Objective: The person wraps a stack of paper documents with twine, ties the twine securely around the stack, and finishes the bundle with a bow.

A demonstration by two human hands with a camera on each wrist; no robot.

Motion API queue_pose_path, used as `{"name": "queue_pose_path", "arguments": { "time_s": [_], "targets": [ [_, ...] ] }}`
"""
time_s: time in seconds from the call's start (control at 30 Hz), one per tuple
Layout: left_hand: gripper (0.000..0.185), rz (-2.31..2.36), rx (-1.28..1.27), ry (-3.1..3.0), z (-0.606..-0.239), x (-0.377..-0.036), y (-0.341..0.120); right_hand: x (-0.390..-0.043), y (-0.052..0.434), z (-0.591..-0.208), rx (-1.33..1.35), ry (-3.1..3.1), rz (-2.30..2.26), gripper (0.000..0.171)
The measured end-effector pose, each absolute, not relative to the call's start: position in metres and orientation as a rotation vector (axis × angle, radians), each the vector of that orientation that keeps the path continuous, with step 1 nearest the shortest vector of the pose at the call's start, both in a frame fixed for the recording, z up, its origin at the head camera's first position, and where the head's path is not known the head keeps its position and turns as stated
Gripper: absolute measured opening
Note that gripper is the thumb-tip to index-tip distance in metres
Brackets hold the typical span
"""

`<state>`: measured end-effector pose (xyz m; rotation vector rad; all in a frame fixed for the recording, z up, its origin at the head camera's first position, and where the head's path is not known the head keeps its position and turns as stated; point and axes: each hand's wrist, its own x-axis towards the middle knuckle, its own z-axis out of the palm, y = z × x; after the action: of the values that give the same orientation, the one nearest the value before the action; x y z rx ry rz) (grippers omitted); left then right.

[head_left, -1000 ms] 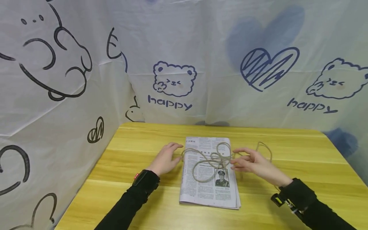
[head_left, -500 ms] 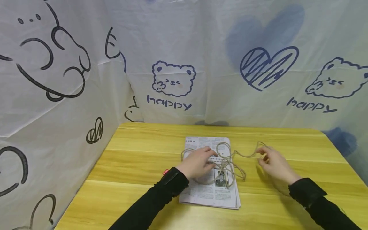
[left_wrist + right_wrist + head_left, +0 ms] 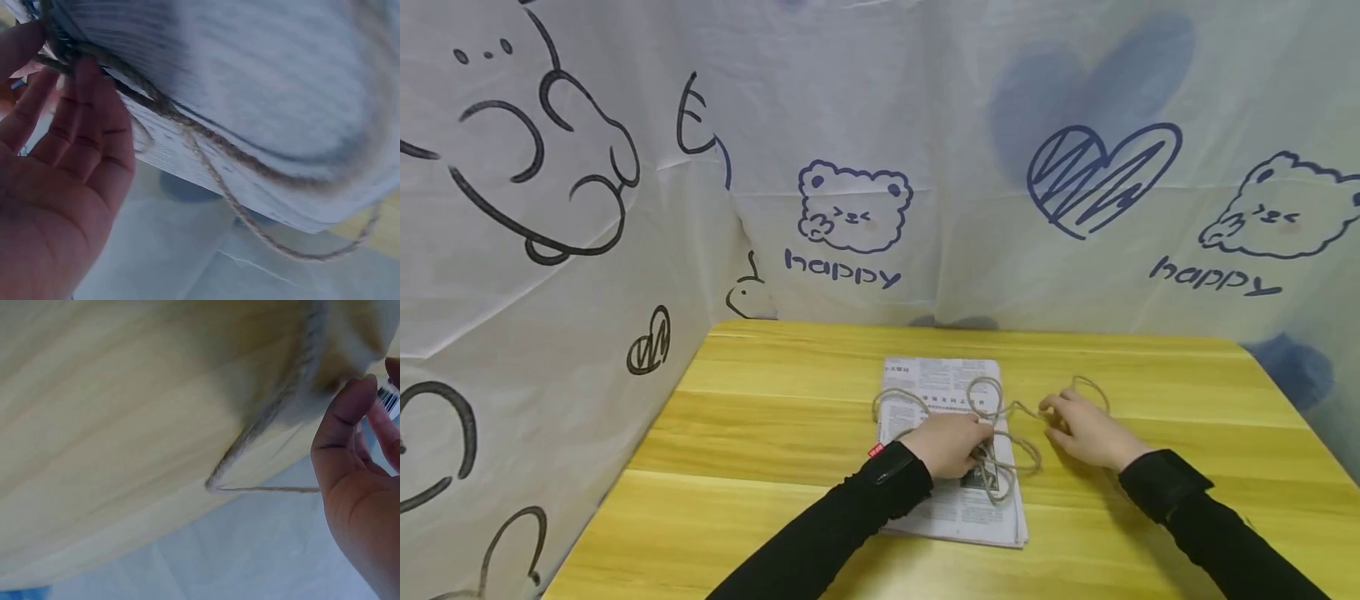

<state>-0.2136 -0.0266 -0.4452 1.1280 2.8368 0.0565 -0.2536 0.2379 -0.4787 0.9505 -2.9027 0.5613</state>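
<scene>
A folded stack of newspaper (image 3: 947, 518) lies on the table, with a thin, twine-like rope (image 3: 219, 144) looped loosely over it. My left hand (image 3: 951, 446) is over the middle of the paper. In the left wrist view its fingers and thumb curl around the rope strands and pinch them. To the right of the paper, my right hand (image 3: 1086, 429) holds the rope with bent fingers just above the tabletop. A rope length (image 3: 256, 428) trails past it in the right wrist view; the exact pinch point is hidden behind the hand.
The yellow wood-grain table (image 3: 760, 400) surrounds the paper on all sides. White cloth (image 3: 970, 208) with printed bears and hearts hangs behind and along the left side.
The left hand moved from left of the newspaper onto the rope over it. The right hand drew rope out to the right, then came slightly back left. Loops now spread past the paper's right edge.
</scene>
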Motion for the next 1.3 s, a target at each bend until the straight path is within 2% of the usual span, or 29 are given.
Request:
{"name": "queue_pose_path", "arguments": {
  "time_s": [0.1, 0.23, 0.5, 0.7, 1.0, 1.3],
  "targets": [
    [0.010, 0.183, 1.108, 2.835, -0.445, -0.215, -0.038, -0.253, 0.238, -0.478, 0.963, -2.897, 0.629, 0.002],
    [0.010, 0.419, 1.021, 2.806, -0.431, -0.215, -0.063, -0.249, 0.242, -0.474, 0.928, -2.903, 0.779, 0.013],
    [0.009, 0.761, 0.836, 2.874, -0.403, -0.218, -0.141, -0.234, 0.259, -0.459, 0.897, -2.832, 0.859, 0.016],
    [0.012, 0.623, 0.667, 3.009, -0.397, -0.215, -0.192, -0.227, 0.279, -0.451, 0.847, -2.782, 0.828, 0.019],
    [0.010, 0.458, 0.377, 3.199, -0.387, -0.215, -0.251, -0.217, 0.311, -0.443, 0.608, -2.836, 0.755, 0.023],
    [0.016, 0.353, 0.217, 3.344, -0.390, -0.223, -0.279, -0.207, 0.333, -0.432, 0.432, -2.980, 0.543, 0.023]
  ]
}}
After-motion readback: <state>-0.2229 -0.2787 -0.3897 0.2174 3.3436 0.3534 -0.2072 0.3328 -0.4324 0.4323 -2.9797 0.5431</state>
